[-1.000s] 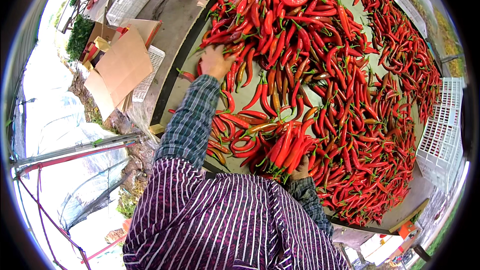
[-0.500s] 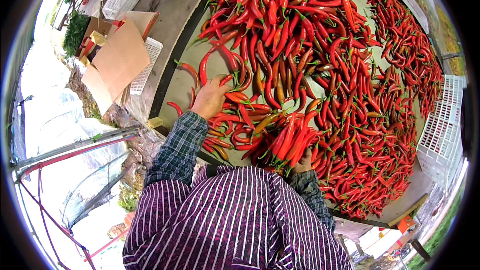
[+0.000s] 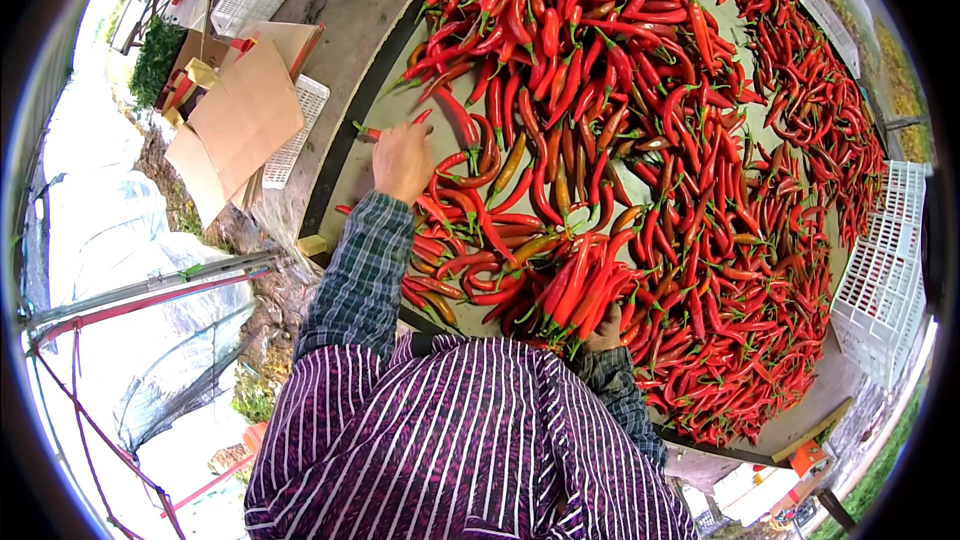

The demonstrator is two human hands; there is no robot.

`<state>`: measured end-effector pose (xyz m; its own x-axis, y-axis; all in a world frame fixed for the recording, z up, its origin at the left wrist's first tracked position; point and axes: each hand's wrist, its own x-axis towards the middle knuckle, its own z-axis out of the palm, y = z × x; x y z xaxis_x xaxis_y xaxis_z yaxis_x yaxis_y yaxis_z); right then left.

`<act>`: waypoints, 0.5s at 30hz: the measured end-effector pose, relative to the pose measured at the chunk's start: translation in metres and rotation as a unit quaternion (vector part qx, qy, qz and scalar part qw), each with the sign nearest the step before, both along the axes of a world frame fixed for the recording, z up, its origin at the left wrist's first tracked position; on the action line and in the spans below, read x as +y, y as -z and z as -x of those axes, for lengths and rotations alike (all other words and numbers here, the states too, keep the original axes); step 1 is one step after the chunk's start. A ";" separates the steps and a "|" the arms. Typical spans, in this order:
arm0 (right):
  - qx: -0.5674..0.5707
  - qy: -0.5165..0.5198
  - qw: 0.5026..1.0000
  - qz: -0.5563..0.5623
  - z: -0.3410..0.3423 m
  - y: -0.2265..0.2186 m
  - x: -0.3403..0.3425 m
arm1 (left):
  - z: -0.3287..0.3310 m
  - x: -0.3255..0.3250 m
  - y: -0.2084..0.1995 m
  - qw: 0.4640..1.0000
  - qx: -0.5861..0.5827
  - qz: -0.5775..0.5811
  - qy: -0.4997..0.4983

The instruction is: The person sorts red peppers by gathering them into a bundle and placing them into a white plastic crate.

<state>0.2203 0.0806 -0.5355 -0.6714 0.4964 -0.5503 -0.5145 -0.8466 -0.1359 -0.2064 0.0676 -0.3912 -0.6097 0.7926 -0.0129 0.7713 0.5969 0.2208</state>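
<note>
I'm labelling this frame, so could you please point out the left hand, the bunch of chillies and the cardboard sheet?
left hand (image 3: 403, 162), head view, back of hand.
bunch of chillies (image 3: 585, 285), head view, middle.
cardboard sheet (image 3: 245, 115), head view, flat face.

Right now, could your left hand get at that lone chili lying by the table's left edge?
Probably yes. The left hand is already out at that edge, its fingertips about touching the lone chili, with nothing lying between them. The right hand holds a bundle of chilies.

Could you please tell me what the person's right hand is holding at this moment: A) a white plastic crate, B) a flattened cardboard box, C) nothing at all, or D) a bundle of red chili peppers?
D: the right hand is closed around a bunch of red chili peppers gathered side by side near the table's close edge.
</note>
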 end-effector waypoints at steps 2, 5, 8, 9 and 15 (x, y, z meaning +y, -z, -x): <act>-0.010 -0.001 1.000 -0.011 -0.002 0.004 -0.001 | -0.014 0.035 -0.016 0.991 -0.064 0.082 -0.080; 0.047 0.033 0.996 0.075 0.002 -0.006 0.000 | -0.014 0.058 0.004 0.978 -0.134 0.101 -0.126; 0.077 0.056 0.989 0.112 0.013 -0.020 0.002 | -0.006 0.055 0.029 0.972 -0.183 0.046 -0.137; 0.066 0.047 0.993 0.082 0.010 -0.020 0.001 | -0.002 0.054 0.034 0.959 -0.245 0.011 -0.144; 0.113 0.043 0.985 0.119 0.016 -0.024 0.005 | 0.009 0.018 0.015 0.787 -0.567 -0.142 -0.198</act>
<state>0.2044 0.0858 -0.5113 -0.7515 0.4313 -0.4992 -0.5799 -0.7927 0.1881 -0.2153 0.0858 -0.4062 -0.5335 0.6124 -0.5834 -0.2510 0.5440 0.8007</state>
